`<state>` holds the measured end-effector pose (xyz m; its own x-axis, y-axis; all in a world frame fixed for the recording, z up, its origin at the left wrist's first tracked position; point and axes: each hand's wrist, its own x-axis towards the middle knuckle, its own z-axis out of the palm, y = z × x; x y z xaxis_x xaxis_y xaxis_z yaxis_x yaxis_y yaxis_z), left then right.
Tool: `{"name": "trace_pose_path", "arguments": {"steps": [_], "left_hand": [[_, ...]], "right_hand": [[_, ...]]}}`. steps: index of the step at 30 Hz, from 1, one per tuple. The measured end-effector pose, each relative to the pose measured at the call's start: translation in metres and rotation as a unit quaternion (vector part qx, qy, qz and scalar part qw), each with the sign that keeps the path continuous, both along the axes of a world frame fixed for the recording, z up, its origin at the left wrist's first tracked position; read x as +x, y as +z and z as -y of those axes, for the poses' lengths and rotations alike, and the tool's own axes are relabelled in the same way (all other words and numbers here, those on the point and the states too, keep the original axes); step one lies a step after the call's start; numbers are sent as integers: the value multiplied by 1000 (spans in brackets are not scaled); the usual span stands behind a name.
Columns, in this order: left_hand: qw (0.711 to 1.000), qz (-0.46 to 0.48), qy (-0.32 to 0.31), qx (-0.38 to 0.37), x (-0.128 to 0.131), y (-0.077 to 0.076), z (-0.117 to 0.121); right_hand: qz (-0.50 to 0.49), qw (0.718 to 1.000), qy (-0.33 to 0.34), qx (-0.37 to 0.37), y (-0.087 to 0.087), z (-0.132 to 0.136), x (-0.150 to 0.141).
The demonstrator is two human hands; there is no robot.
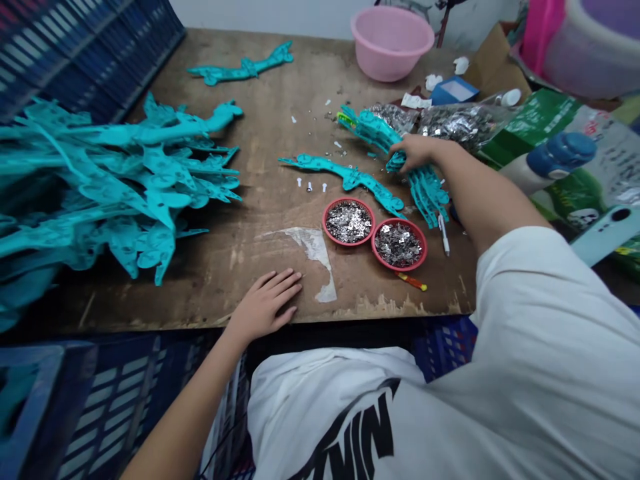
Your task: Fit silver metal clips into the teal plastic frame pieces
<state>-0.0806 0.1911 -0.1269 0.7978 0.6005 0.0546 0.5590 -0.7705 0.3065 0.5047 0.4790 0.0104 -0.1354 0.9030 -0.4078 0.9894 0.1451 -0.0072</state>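
Seen from beside the worker, a wooden tabletop (pixel 260 167) stretched out under two bare arms. The right hand (pixel 415 152) reached to the far right of the work area, its grip closed on the end of a bundle of teal plastic pieces (pixel 425 190), fingers curled over the flat, branching shapes. The bundle lay on the tabletop, just beside a single teal piece (pixel 345 177) stretched out on its own. The left hand (pixel 265 303) rested near the front edge, palm down, its grip open and holding nothing, beside a torn patch of pale tape (pixel 314 257).

Two round red dishes (pixel 324 222) sat touching, between the hands, both filled with small silver metal pieces. Tiny white pegs (pixel 310 186) lay scattered near the single piece. Clear bags of more silver pieces (pixel 460 125) lay beyond the right hand. A large heap of teal pieces (pixel 115 187) filled the left of the tabletop, and a pink plastic basin (pixel 391 43) stood at the far edge.

For clean handling, a firm hold on one end seemed wise, since the thin, branching arms looked apt to snag on their neighbors. The dishes sat within easy reach.
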Motion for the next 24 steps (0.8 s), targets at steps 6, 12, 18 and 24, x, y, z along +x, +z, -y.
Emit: {"name": "trace_pose_path", "arguments": {"steps": [6, 12, 18, 24], "left_hand": [[1000, -6, 6, -10, 4, 3, -3], [974, 149, 76, -150, 11, 30, -1], [922, 325, 156, -142, 52, 126, -25], [780, 523, 71, -336, 109, 254, -12]], "right_hand": [[-75, 992, -14, 96, 83, 22, -17], [-228, 946, -2, 228, 157, 73, -77], [-377, 865, 155, 294, 200, 166, -177], [-296, 836, 221, 406, 231, 254, -267]]}}
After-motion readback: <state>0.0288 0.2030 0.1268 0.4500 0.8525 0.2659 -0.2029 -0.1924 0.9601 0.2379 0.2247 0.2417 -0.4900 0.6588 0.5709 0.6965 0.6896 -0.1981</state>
